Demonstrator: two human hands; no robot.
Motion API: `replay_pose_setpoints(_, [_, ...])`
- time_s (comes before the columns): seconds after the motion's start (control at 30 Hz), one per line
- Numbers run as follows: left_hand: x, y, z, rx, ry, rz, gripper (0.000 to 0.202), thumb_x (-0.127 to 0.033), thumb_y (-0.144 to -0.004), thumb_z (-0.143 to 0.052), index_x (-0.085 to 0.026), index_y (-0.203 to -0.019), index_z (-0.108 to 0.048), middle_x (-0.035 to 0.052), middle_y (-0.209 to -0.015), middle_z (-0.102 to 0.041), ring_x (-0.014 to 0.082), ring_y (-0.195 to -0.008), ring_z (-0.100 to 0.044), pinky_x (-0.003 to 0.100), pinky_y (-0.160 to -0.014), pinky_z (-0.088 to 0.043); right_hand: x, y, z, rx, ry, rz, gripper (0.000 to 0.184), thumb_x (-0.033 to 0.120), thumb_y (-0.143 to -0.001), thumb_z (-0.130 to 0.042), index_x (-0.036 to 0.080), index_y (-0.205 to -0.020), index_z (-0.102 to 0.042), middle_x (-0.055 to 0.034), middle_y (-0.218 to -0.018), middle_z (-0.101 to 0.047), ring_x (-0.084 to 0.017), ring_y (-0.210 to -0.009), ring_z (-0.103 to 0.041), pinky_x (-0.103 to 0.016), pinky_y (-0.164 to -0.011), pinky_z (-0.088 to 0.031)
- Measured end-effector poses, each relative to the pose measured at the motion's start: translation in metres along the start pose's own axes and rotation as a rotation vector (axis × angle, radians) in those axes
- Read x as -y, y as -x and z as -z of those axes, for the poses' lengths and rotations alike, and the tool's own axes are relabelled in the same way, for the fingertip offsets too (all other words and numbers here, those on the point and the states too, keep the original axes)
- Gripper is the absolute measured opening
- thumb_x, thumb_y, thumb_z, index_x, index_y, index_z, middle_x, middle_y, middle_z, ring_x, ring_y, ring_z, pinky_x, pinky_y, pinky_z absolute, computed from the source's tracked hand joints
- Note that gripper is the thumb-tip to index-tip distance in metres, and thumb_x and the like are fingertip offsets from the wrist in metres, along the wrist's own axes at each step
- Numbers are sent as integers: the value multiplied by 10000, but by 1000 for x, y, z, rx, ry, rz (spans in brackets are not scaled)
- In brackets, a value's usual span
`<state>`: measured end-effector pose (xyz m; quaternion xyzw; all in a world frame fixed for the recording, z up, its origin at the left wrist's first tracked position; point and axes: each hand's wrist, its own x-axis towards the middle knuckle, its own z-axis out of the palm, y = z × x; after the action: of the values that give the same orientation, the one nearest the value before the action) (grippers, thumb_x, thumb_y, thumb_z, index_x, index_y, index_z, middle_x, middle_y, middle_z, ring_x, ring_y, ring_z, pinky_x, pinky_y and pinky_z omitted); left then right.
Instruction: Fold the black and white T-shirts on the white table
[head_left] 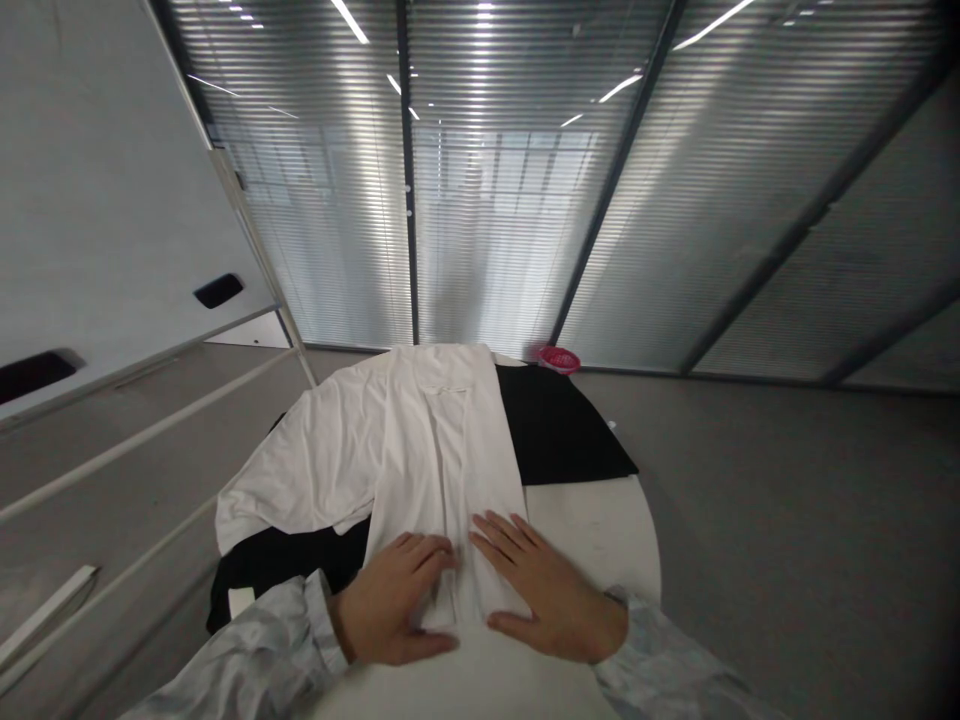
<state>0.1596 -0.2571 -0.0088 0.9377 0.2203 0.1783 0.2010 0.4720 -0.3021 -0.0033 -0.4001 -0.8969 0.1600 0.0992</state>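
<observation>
A white garment [420, 440], which looks like a T-shirt, lies partly folded over a round white table [592, 545]. Its right part is folded into a long strip that runs toward me, while the left part spreads loosely in wrinkles. Black cloth [562, 425] shows beneath it at the right and at the lower left. My left hand [397, 600] rests on the near left edge of the strip, fingers slightly bent and thumb apart. On the strip's near right side, my right hand [551, 590] lies flat with its fingers spread. A small gap separates the hands.
A pink basket [559, 360] is at the table's far edge. Glass panels with blinds [487, 230] stand behind. At the left are a white metal frame [150, 437] and a large pale panel [97, 180]. Grey floor [787, 520] extends to the right.
</observation>
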Motion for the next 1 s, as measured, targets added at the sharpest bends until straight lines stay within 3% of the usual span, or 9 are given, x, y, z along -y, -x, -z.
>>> replay_pose_setpoints(0.13, [-1,24,12,4,-88,56,454,-372,-922,-735,-218,-1325,-595,142,-1312,-674,327,-1141,-637,478,-992,-503,-5,9,3,-56,-19,-47,829,414,-901,-794,222,-1636,-463,-150,-1670,-483,-347,-1525,-455,-545,-1283,-379])
replay_pose_setpoints(0.27, [0,43,17,51,-170,17,554,-241,-886,-724,-224,-1420,-579,126,-1339,-685,317,-1137,-639,481,-1005,-519,-8,8,-2,-133,65,-42,445,121,-948,-620,210,-1383,-652,-117,-1371,-687,-285,-1280,-625,-483,-1148,-524])
replay_pose_setpoints(0.4, [8,48,10,35,-302,10,477,-72,-904,-650,-220,-1357,-620,101,-1228,-726,283,-1052,-669,425,-937,-555,-11,0,-6,-177,165,-12,360,-12,-879,-558,192,-1144,-692,-91,-1153,-733,-261,-1086,-683,-428,-1003,-599])
replay_pose_setpoints(0.5, [9,42,19,31,-275,39,427,-26,-919,-596,-229,-1292,-643,94,-1191,-732,270,-1034,-681,417,-947,-560,-10,-1,6,-251,158,36,355,-16,-871,-535,205,-1103,-687,-77,-1081,-743,-247,-1013,-698,-403,-944,-608])
replay_pose_setpoints(0.63, [-7,36,63,-3,52,65,377,-82,-995,-527,-252,-1314,-635,85,-1202,-729,248,-1160,-678,481,-1202,-435,5,11,41,-426,-27,71,328,42,-919,-544,242,-1137,-686,-62,-1067,-757,-232,-993,-711,-386,-942,-589])
replay_pose_setpoints(0.73, [-18,39,89,95,385,57,237,-241,-1069,-533,-237,-1254,-681,89,-1138,-749,225,-1090,-701,408,-1162,-479,20,24,62,-461,-195,53,294,101,-899,-609,263,-1125,-706,-47,-1026,-773,-228,-960,-734,-354,-917,-588])
replay_pose_setpoints(0.8, [-15,42,90,190,599,142,259,-401,-1062,-598,-214,-1192,-719,89,-1086,-759,216,-1010,-702,326,-999,-558,23,29,65,-404,-272,-72,299,127,-855,-647,268,-1103,-733,-38,-1018,-787,-230,-962,-752,-337,-920,-588])
replay_pose_setpoints(0.9, [7,38,75,249,880,447,451,-589,-962,-713,-194,-1177,-744,70,-1086,-769,224,-991,-702,302,-894,-575,12,25,53,-302,-378,-299,281,194,-855,-664,260,-1110,-762,-42,-1072,-799,-254,-1026,-753,-338,-914,-594])
replay_pose_setpoints(1.0, [33,25,60,122,1060,746,569,-651,-830,-815,-185,-1152,-761,73,-1091,-780,262,-997,-719,342,-887,-580,-11,11,35,-288,-499,-436,246,322,-926,-649,246,-1137,-751,-56,-1062,-786,-260,-979,-734,-297,-714,-588])
